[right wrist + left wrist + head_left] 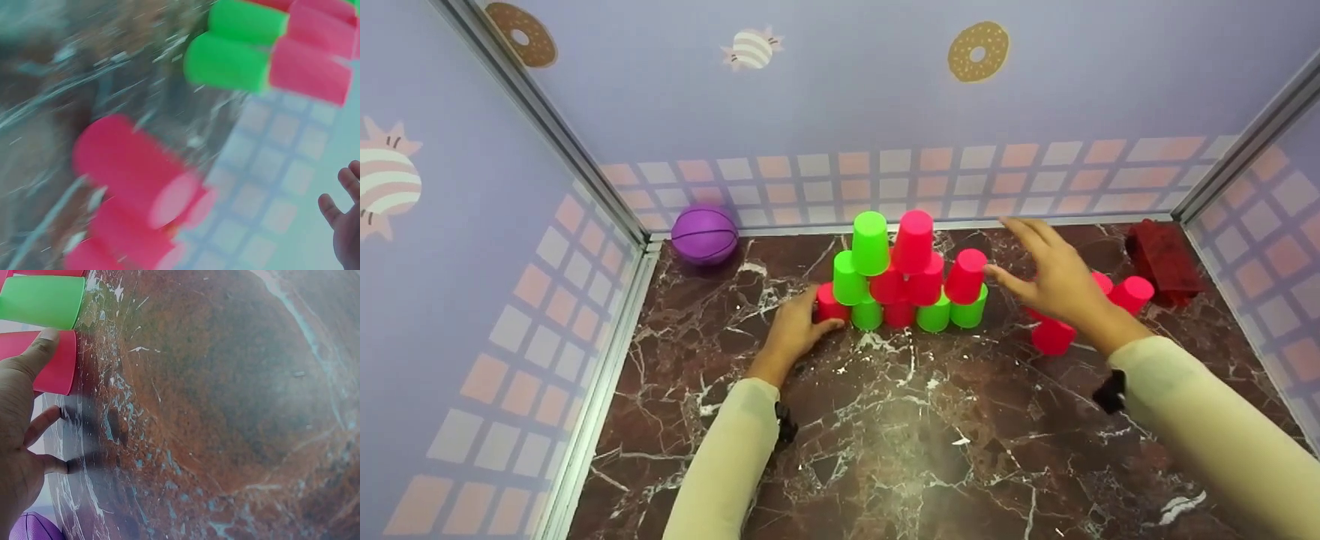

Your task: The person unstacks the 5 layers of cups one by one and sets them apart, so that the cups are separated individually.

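Note:
Plastic cups stand upside down in a three-tier stack. At the left end of its bottom row, my left hand (793,326) holds a pink cup (50,377), thumb on the front and some fingers hidden behind. A green cup (867,313) stands beside it. The top tier has a green cup (870,244) and a pink cup (915,241). My right hand (1061,281) hovers, fingers spread and nothing held, just right of the pink cup (966,276) that ends the second tier. That cup sits on a green cup (969,307).
Several loose pink cups (1054,337) lie at the right, partly under my right forearm. A purple ball (705,235) rests at the back left, and a dark red block-like object (1162,262) in the back right corner. Walls (885,97) enclose the marbled table (885,435).

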Demonstrator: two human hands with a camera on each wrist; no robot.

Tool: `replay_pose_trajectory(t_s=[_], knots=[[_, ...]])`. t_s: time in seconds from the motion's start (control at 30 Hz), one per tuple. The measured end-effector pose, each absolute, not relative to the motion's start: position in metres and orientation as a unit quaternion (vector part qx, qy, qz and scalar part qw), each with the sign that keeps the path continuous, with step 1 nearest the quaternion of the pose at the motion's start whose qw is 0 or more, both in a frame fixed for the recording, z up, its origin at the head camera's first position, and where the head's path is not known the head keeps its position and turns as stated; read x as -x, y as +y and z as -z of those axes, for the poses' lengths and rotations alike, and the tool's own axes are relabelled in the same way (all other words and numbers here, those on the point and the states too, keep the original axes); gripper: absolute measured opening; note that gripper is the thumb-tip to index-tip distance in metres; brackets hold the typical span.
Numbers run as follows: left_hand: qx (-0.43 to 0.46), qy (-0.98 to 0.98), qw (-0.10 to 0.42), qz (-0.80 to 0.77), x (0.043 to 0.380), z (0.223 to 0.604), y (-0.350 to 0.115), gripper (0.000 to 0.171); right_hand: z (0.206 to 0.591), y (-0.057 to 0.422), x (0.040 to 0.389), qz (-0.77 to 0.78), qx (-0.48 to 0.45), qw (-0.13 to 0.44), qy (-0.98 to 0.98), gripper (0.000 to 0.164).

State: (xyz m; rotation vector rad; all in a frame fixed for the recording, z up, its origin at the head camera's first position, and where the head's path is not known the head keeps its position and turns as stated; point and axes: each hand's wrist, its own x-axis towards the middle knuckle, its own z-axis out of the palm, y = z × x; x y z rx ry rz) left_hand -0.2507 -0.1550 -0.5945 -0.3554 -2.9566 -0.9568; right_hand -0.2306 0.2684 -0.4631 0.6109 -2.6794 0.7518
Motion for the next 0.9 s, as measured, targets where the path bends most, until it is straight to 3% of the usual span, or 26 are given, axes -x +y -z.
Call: replay_pose_trajectory(t_s=[0.43,0.9], knots=[[0.122,-0.946,0.018,0.301,0.250,0.597,-0.154,0.067,0.442,0.181,0.251,-0.311,-0.261,0.119,-0.906,0.086],[0.114,-0.944,0.001,0.311,0.252,0.599,-0.156,0.070,0.440,0.174,0.256,-0.319,-0.270,0.132,-0.899,0.074]])
